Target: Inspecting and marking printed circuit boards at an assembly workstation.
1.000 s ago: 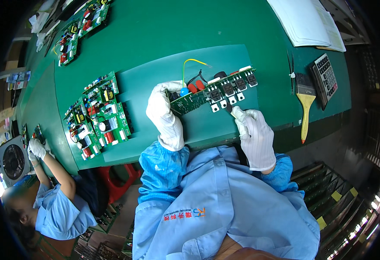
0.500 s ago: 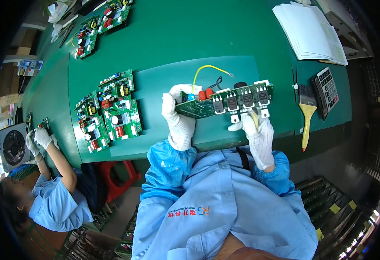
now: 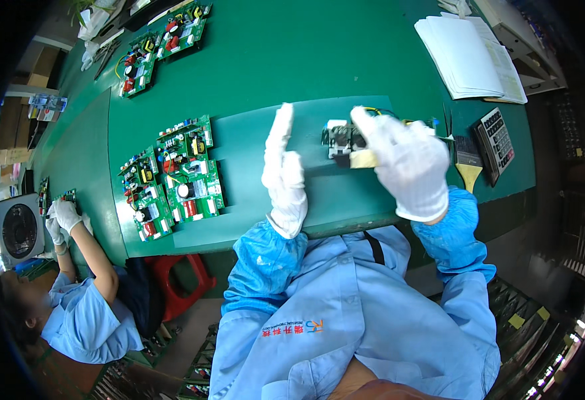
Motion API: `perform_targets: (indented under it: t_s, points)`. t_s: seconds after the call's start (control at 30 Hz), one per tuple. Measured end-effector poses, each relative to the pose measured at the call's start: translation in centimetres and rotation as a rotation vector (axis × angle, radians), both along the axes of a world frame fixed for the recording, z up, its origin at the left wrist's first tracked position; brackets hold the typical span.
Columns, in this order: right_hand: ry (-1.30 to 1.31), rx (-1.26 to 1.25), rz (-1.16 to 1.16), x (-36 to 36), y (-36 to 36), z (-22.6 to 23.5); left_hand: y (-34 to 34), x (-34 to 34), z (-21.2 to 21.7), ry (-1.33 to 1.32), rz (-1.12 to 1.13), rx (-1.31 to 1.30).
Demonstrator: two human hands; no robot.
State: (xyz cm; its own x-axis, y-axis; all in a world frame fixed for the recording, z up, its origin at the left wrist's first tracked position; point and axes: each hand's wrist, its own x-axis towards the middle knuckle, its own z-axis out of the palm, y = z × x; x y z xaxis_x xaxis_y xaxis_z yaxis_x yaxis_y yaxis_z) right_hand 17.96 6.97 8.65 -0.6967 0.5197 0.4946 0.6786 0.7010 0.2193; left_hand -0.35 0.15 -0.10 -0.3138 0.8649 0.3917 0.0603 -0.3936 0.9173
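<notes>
I wear white gloves and blue sleeves. My right hand [image 3: 407,164] grips a green circuit board [image 3: 341,139] with black and white parts and a yellow wire. It holds the board up over the green mat [image 3: 246,143], and the glove hides most of it. A small pale yellow piece [image 3: 364,159] shows under the fingers. My left hand [image 3: 284,168] stands beside the board on its left with flat fingers pointing up, holding nothing and apart from the board.
Populated circuit boards [image 3: 172,175] lie on the mat's left, with more [image 3: 162,39] at the far left. A paper stack [image 3: 471,57], calculator [image 3: 495,140] and brush [image 3: 467,164] sit on the right. A co-worker's gloved hands [image 3: 62,217], a fan [image 3: 18,231] and a red stool [image 3: 176,280] are at the lower left.
My left hand has let go of the board and risen with flat fingers. My right hand now holds the board alone, turned so that it is seen nearly end-on.
</notes>
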Motion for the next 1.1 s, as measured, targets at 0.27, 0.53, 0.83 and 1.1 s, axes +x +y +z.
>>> perform_targets:
  t_s: [0.27,0.53,0.83,1.1]
  points:
    - [0.617,-0.574,0.166,3.0,-2.1,0.4,-0.2,1.2,1.2,-0.114,-0.241,-0.237]
    - [0.284,-0.661,0.115,4.9,-5.5,-3.3,0.4,1.1,2.5,0.056,-0.216,-0.263]
    - [0.117,-0.667,-0.033,4.9,-7.6,-4.6,-0.1,1.7,1.4,0.121,-0.357,-0.232]
    - [0.075,-0.756,-0.099,4.4,-7.7,-4.6,0.6,1.1,1.1,0.146,-0.432,-0.204]
